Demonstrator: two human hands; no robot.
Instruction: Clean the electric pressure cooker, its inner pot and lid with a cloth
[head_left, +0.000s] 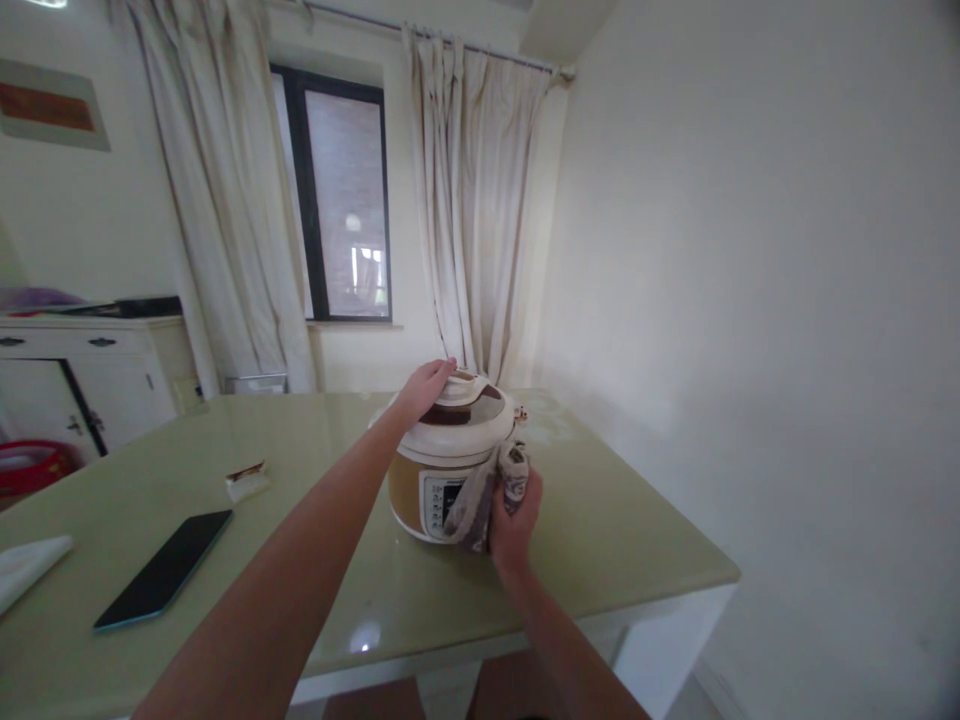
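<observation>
A white and tan rice cooker [409,490] with a control panel on its front stands upright on the table. My left hand [426,388] is on top of its lid, against the left side of the lid handle [463,386]. Its fingers curl over the far side and are partly hidden. At the cooker's right front, my right hand [517,520] is closed around a bunched grey-brown patterned cloth [474,505]. The cloth hangs against the cooker's side and covers part of the panel.
The glossy green table [615,530] has its right edge near the wall. To the left lie a dark tablet [166,572], a small white packet [247,484] and a folded white item [30,565]. A white cabinet [124,375] and a red basin [56,456] are beyond.
</observation>
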